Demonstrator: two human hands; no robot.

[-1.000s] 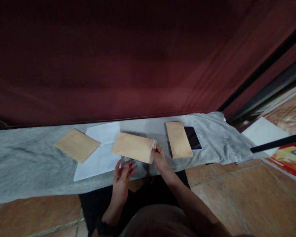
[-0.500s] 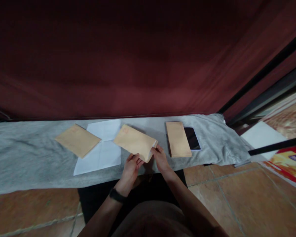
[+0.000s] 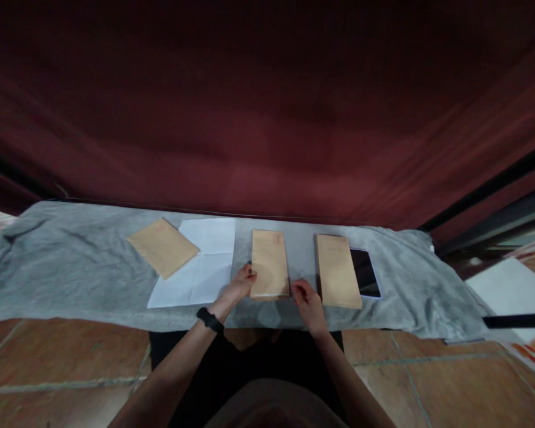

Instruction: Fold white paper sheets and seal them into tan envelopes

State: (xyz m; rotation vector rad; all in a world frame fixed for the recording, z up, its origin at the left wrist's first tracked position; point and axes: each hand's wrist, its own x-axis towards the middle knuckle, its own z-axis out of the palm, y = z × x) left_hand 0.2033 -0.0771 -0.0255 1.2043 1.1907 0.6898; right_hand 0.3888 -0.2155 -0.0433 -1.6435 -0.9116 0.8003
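A tan paper envelope [image 3: 270, 261] lies in front of me on the grey cloth, its long sides running away from me and a small reddish mark near its far end. My left hand [image 3: 241, 284], with a dark band on its wrist, pinches the envelope's left edge. Just beyond the right edge is my right hand [image 3: 307, 302], fingers bent and a little apart, holding nothing. White creased paper sheets [image 3: 211, 267] lie left of my left hand. Another tan envelope [image 3: 164, 246] rests askew, partly over those sheets.
To the right, a stack of tan envelopes [image 3: 337, 270] partly covers a dark-screened tablet or phone [image 3: 366, 273]. Grey cloth [image 3: 80, 261] covers the long narrow surface. A dark red wall or curtain [image 3: 249, 137] rises behind it. Tiled floor [image 3: 71, 362] shows below.
The envelope in my hands has turned from slanting to straight and now lies flat. My right hand has come off its open end; my left has shifted to its left edge. The view has swung slightly.
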